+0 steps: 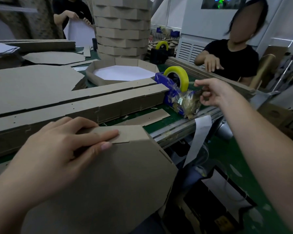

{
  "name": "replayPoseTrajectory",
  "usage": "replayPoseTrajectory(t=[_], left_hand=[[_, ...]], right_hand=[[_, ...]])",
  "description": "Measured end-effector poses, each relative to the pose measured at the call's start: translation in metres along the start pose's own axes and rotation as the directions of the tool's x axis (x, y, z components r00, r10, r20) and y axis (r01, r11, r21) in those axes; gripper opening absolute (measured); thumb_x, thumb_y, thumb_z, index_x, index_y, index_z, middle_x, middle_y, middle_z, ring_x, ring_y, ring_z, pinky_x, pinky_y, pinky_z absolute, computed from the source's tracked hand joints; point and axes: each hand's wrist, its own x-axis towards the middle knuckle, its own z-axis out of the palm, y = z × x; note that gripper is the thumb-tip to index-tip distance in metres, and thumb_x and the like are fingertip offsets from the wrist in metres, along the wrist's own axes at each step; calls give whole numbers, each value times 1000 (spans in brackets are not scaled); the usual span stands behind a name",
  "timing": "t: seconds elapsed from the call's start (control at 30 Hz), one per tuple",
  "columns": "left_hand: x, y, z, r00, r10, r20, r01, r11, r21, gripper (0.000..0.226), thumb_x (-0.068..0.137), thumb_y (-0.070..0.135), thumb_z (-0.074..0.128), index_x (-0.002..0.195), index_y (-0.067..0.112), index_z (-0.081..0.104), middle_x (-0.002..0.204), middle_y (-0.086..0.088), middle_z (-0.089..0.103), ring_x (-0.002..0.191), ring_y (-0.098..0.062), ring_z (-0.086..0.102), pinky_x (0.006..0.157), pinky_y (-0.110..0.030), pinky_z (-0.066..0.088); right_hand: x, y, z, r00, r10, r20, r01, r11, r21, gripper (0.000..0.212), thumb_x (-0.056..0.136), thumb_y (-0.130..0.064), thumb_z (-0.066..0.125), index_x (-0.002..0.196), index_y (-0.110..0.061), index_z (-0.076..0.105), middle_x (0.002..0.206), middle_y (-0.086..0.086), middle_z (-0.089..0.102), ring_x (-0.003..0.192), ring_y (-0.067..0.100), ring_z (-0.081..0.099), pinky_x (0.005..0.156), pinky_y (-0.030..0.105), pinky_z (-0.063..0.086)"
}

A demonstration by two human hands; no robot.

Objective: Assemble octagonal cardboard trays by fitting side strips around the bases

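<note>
Left hand [61, 147] lay spread, pressing strip [125, 134] onto tray [108, 183] at bench [161, 121] near edge; right hand [211, 92] pinched tape at dispenser [174, 93].

No text, label, brand or number could be read anywhere; the screen [222, 2] at the top showed only blurred coloured lights; the scraps stuck on the tape dispenser [178, 100] were too small to tell.

Both forearms are bare as far as they show, with no sleeve, glove, watch or ring on them. The left hand [61, 146] has short, rounded fingernails with a pale pinkish sheen. The right hand [213, 92] has slim fingers, its nails hidden from the camera.
</note>
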Motion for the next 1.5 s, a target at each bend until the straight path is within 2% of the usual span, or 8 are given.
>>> replayPoseTrajectory(t=[0.2, 0.47, 0.53, 0.63, 0.73, 0.87, 1.13, 1.5], left_hand=[[-1, -4, 0, 1000, -5, 18, 5, 1000, 18, 37, 91, 68, 27, 122, 66, 46, 109, 20, 56, 100, -15, 56, 76, -46, 50], [2, -2, 0, 1000, 2, 24, -2, 1000, 6, 37, 91, 68, 27, 123, 65, 46, 109, 19, 56, 100, -15, 57, 76, -46, 51], [2, -1, 0, 1000, 2, 21, -2, 1000, -1, 38, 91, 69, 27, 123, 65, 47, 109, 20, 56, 100, -15, 56, 76, -46, 51], [3, 0, 0, 1000, -1, 22, 1, 1000, -1, 38, 90, 69, 26, 122, 65, 47, 109, 20, 56, 101, -14, 56, 77, -47, 51], [2, 2, -1, 1000, -6, 5, 6, 1000, -11, 38, 90, 69, 27, 120, 65, 49, 108, 22, 55, 101, -14, 56, 77, -46, 50], [2, 8, -3, 1000, -9, -13, 9, 1000, -4, 38, 89, 66, 30, 117, 61, 56, 107, 22, 57, 98, -14, 57, 72, -44, 51], [1, 16, -6, 998, -4, -65, 4, 1000, 1, 38, 86, 60, 40, 104, 40, 67, 105, 16, 61, 97, -16, 60, 75, -44, 52], [-6, 12, -12, 999, 35, -35, -35, 999, 3, 37, 87, 49, 43, 109, 32, 67, 113, 8, 60, 102, -21, 58, 80, -45, 50]], right_hand=[[-3, 27, 2, 987, -158, -41, 162, 920, 356, 20, 86, -8, 61, 65, -11, 59, 47, -10, 53, 35, 4, 29, 59, 23, 37], [-15, 64, 3, 950, -291, -113, 282, 642, 713, 57, 87, 8, 42, 35, -17, 44, 41, -3, 32, 40, 7, 31, 73, 28, 50], [-18, 68, 3, 932, -327, -156, 353, 717, 601, 54, 86, 9, 44, 38, -16, 47, 43, -2, 35, 43, 7, 36, 73, 28, 51], [-21, 73, -2, 859, -446, -251, 464, 886, 13, 31, 86, -2, 60, 57, -11, 55, 66, 3, 49, 66, 13, 49, 79, 32, 45], [-26, 79, -9, 780, -571, -255, 396, 766, -506, 19, 89, -18, 68, 72, -9, 64, 91, 4, 50, 83, 17, 50, 82, 30, 38], [-52, 83, -7, 714, -637, -291, 309, 660, -685, 21, 91, -22, 66, 85, -2, 70, 99, 10, 51, 90, 28, 54, 73, 27, 34], [-212, 75, 103, 617, -786, 27, 786, 614, -72, 7, 86, -21, 69, 81, -18, 73, 67, 3, 63, 61, 14, 55, 55, 23, 43], [-277, 104, 164, 948, -291, 130, 191, 845, 499, 27, 63, -39, 71, 65, -12, 75, 37, -6, 36, 34, 3, 27, 36, 15, 20]])
